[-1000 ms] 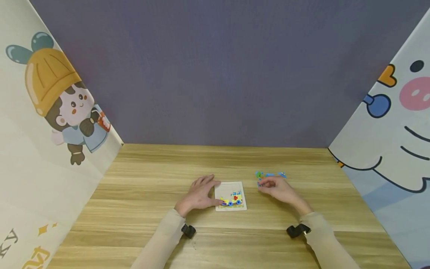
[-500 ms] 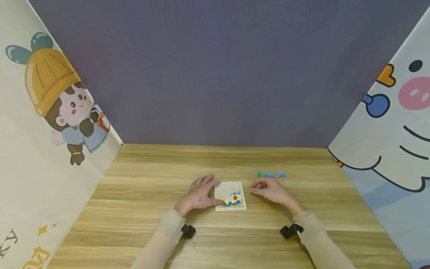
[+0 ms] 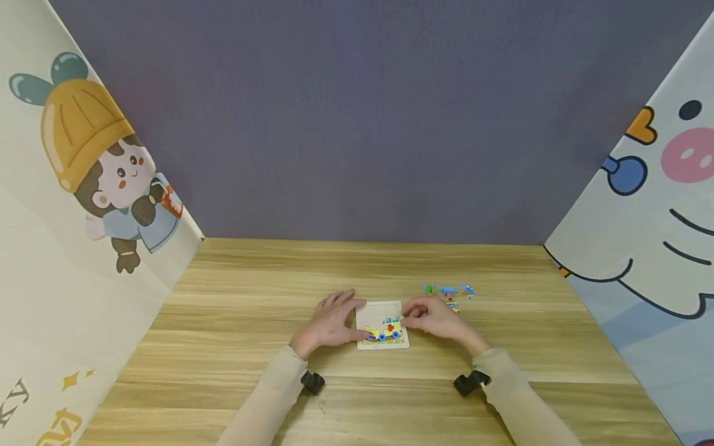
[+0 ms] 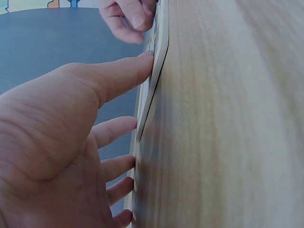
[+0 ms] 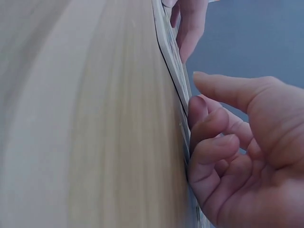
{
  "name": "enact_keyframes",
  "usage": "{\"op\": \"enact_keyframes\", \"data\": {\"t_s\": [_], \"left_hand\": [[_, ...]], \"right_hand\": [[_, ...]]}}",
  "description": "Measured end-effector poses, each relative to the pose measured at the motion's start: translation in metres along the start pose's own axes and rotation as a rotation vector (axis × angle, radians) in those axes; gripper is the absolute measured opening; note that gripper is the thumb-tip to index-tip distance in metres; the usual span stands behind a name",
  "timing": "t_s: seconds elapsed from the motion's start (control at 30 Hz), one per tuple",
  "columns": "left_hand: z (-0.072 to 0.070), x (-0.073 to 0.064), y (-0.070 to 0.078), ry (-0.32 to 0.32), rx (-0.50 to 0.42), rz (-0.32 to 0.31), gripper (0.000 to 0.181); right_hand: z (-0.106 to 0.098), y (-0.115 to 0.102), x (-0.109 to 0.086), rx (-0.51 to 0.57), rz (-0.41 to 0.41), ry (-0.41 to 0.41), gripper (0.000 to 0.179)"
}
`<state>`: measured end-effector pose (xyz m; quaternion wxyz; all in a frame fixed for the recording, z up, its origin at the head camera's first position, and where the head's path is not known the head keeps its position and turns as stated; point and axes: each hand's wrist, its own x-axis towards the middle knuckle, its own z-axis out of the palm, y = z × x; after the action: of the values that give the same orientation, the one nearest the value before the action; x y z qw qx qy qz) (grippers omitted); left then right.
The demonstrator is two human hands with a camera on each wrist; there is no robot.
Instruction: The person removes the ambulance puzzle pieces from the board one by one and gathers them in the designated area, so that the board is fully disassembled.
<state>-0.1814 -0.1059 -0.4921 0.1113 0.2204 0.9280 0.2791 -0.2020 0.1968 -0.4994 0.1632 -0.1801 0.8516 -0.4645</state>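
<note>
A square wooden puzzle board (image 3: 379, 308) lies on the table, with yellow vehicle pieces (image 3: 391, 327) along its lower part. My left hand (image 3: 330, 322) rests at its left side, thumb (image 4: 124, 73) across the board's edge and the other fingers spread against the table. My right hand (image 3: 432, 317) is at the board's right edge, fingers (image 5: 216, 147) curled and thumb (image 5: 225, 88) extended near the index fingertip. I cannot tell whether a puzzle piece is in it.
Several loose blue and green puzzle pieces (image 3: 448, 290) lie beyond my right hand, some close to its knuckles. A dark grey panel (image 3: 357, 124) stands at the table's far edge. Printed cartoon panels flank both sides.
My right hand has moved left from the loose pieces to the board's right edge, uncovering more pieces behind it. My left hand and the board have stayed in place.
</note>
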Motion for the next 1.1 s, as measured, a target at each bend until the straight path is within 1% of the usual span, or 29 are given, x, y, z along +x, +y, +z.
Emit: {"op": "enact_keyframes", "data": {"t_s": [0.1,0.33,0.5,0.83,1.1], "left_hand": [[0.0003,0.001,-0.0002,0.002,-0.004,-0.002,0.076],[-0.0006,0.001,-0.0003,-0.002,-0.022,-0.01,0.076],[0.0004,0.0007,-0.001,-0.01,-0.018,-0.009,0.078],[0.0002,0.0,-0.0017,-0.008,-0.026,-0.01,0.076],[0.0003,0.0004,-0.0008,-0.003,-0.018,-0.013,0.077]], "right_hand": [[0.0031,-0.0023,0.0019,0.0,-0.007,-0.025,0.028],[0.006,-0.0022,0.0067,-0.072,-0.018,-0.048,0.03],[0.0074,-0.0035,0.0049,-0.065,-0.015,-0.065,0.031],[0.0096,-0.0061,0.0047,-0.109,-0.019,-0.063,0.026],[0.0099,-0.0042,0.0053,-0.085,-0.014,-0.064,0.026]]}}
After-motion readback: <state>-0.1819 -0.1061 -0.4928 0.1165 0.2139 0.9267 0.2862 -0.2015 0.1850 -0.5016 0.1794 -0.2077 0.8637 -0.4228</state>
